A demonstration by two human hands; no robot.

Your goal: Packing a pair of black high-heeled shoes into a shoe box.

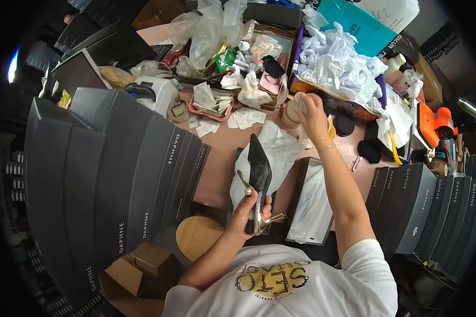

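While the left hand (pixel 243 214) holds the dark pointed shoe (pixel 259 171) above the counter (pixel 222 158), its fingers wrap the heel end and the toe points to 12 o'clock. The right hand (pixel 313 112), at 1 o'clock from the shoe, bends its fingers beside a round container (pixel 290 114); I cannot tell whether they grip anything. White tissue paper (pixel 283 145) lies just behind the shoe. It looks light, stiff along the sole and probably slick; the slender gold heel (pixel 262 224) seems easily scratched, so the firm midsection suits 1 hand best.
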